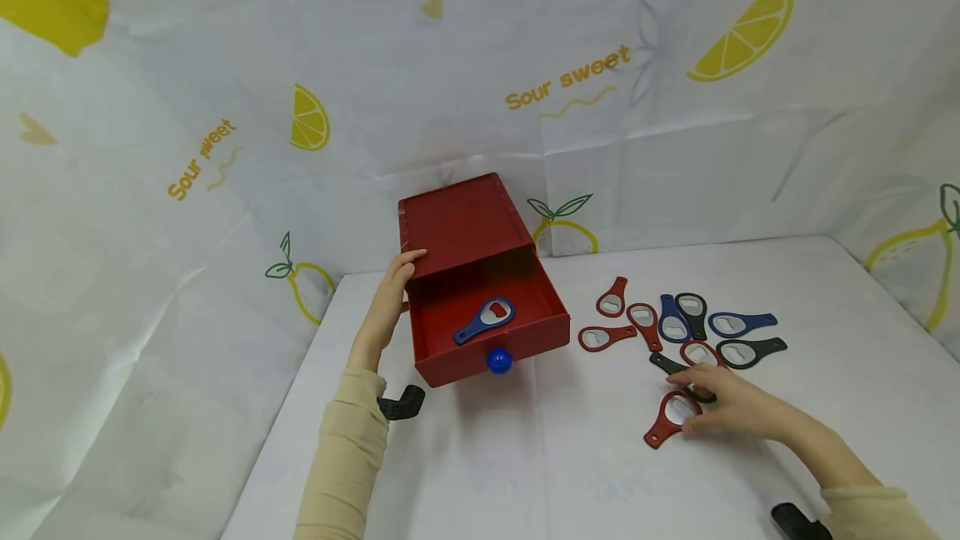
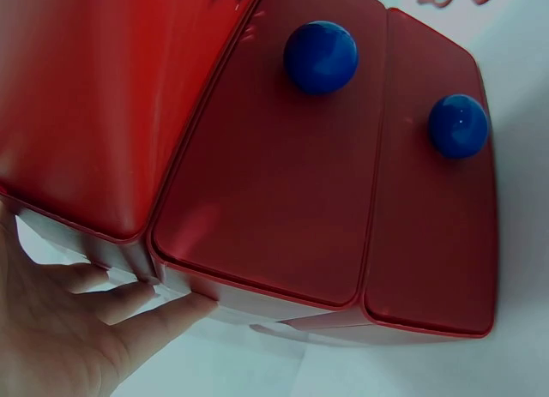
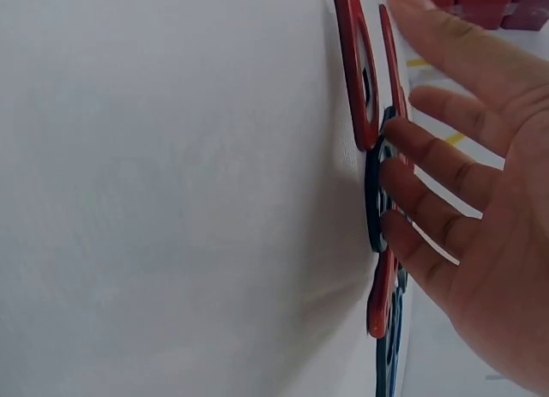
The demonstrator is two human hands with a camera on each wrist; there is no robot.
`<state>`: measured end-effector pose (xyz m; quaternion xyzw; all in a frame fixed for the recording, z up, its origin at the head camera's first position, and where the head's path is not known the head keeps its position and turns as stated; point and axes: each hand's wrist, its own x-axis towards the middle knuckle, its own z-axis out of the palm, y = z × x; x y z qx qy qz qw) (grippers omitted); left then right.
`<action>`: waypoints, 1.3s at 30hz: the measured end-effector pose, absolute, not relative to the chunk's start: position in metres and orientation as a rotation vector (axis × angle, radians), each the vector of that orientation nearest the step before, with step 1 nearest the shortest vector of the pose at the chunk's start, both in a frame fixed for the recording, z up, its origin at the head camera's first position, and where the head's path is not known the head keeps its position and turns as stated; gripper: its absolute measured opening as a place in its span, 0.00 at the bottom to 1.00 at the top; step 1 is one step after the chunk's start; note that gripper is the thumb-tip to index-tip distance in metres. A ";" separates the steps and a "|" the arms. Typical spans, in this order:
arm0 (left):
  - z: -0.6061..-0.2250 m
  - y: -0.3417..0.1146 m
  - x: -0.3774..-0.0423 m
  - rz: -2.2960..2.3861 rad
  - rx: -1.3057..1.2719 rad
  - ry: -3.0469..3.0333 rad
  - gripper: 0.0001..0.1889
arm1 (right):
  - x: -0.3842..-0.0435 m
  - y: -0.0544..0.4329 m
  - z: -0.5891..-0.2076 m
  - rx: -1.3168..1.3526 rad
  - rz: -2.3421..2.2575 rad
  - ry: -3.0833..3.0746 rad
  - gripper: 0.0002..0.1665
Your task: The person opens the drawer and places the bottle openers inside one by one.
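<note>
A red drawer cabinet (image 1: 465,219) stands at the back of the table, its top drawer (image 1: 442,369) pulled out. In that drawer lies a blue bottle opener (image 1: 468,330). My left hand (image 1: 386,307) rests against the cabinet's left side; the left wrist view shows its fingers (image 2: 167,328) extended along the side wall. My right hand (image 1: 738,402) hovers low over the openers on the right, thumb beside a red bottle opener (image 1: 660,430) and fingers over a black bottle opener (image 1: 666,363). In the right wrist view the fingers (image 3: 437,157) are spread, gripping nothing.
Several red, blue and black bottle openers (image 1: 742,323) lie grouped right of the cabinet, some overlapping. Two lower drawers with blue knobs (image 2: 458,126) are closed. A white sheet (image 1: 675,157) printed with lemons hangs behind the table.
</note>
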<state>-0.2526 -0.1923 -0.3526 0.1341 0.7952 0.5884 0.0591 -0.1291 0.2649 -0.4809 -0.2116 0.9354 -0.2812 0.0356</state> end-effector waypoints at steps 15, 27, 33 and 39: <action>-0.355 -0.194 -0.252 1.771 0.424 2.409 0.22 | -0.126 0.260 -0.489 -0.712 -0.648 3.020 0.30; -0.352 -0.192 -0.251 1.773 0.414 2.400 0.21 | -0.125 0.260 -0.488 -0.677 -0.709 3.046 0.28; -0.353 -0.193 -0.252 1.773 0.427 2.403 0.21 | -0.125 0.260 -0.477 -0.600 -0.770 3.044 0.27; -0.354 -0.194 -0.252 1.772 0.433 2.402 0.21 | -0.128 0.264 -0.464 -0.688 -0.822 3.171 0.26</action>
